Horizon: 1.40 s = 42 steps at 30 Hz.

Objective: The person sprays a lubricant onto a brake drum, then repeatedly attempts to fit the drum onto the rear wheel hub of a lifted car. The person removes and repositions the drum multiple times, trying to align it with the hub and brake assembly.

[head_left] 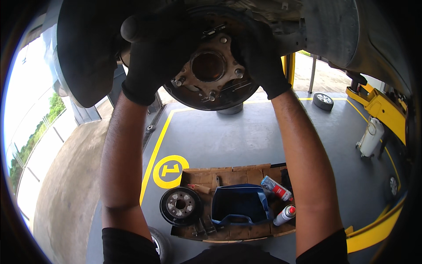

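Note:
Overhead, a drum brake assembly (pixel 220 97) hangs under a raised vehicle, its round backing plate behind a wheel hub (pixel 228 53) with studs and a rusty centre bore. My left hand (pixel 156 59), in a black glove, is raised at the left side of the assembly, closed round something dark. A dark rounded end (pixel 129 29), perhaps of a handle, sticks out beside it. My right hand (pixel 261 59), also gloved in black, reaches up against the assembly's right side; its fingers are lost in shadow. A small metal part (pixel 214 31) shows above the hub, between the hands.
Below lies a cardboard sheet (pixel 250 235) bearing a brake drum (pixel 180 206), a blue bin (pixel 239 224), and two spray cans (pixel 285 214) (pixel 276 188). A dark fender panel (pixel 83 57) hangs at left. Yellow lift arms (pixel 382 110), a white tank (pixel 370 137) and a wheel (pixel 323 101) stand right.

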Motion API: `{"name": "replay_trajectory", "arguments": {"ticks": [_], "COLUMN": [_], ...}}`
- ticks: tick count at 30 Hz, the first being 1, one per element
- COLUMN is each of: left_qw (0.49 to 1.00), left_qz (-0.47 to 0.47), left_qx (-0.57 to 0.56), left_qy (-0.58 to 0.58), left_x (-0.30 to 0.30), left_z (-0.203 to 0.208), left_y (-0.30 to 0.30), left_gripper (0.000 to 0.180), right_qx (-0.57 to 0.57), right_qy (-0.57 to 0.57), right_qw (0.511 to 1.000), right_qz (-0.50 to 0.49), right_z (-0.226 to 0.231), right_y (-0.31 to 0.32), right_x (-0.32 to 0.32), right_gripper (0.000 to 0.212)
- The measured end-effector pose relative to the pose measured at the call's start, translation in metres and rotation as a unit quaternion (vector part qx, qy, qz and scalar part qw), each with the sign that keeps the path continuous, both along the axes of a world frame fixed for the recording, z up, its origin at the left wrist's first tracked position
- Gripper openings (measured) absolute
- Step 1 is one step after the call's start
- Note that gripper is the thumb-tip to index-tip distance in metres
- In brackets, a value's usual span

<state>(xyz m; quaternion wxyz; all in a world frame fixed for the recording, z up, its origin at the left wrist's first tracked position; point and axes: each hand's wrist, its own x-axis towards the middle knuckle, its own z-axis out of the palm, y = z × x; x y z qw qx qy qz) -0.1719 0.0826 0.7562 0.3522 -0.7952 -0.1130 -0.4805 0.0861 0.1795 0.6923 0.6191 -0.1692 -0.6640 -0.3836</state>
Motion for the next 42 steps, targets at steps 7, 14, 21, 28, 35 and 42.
{"name": "replay_trajectory", "arguments": {"ticks": [7,14,21,28,35,42], "left_qw": [0.990,1.000,0.987,0.970,0.981,0.816], "left_qz": [-0.053,-0.025,0.025,0.067,0.126,0.108], "left_qx": [-0.122,0.009,-0.157,-0.213,0.120,-0.460], "left_qy": [-0.041,0.000,-0.038,-0.095,-0.088,-0.332], "left_x": [-0.011,0.006,0.034,0.042,-0.048,-0.166], "left_z": [-0.011,0.000,0.016,0.018,-0.012,-0.232], "left_y": [0.006,-0.008,-0.035,-0.058,-0.090,-0.156], "left_gripper": [0.023,0.031,0.008,0.008,0.023,0.020], "right_qx": [-0.033,-0.016,-0.021,-0.015,-0.067,-0.048], "right_qy": [0.040,0.023,0.010,-0.011,-0.016,0.049], "right_qw": [0.996,0.998,1.000,1.000,0.998,0.995], "right_qz": [0.068,0.051,0.014,-0.010,-0.006,0.067], "right_z": [0.000,0.000,-0.002,-0.001,-0.002,0.033], "right_y": [0.000,0.002,0.004,0.004,-0.005,-0.069], "right_x": [-0.003,-0.002,-0.001,0.004,0.007,0.017], "right_gripper": [0.034,0.035,0.038,0.041,0.048,0.045]}}
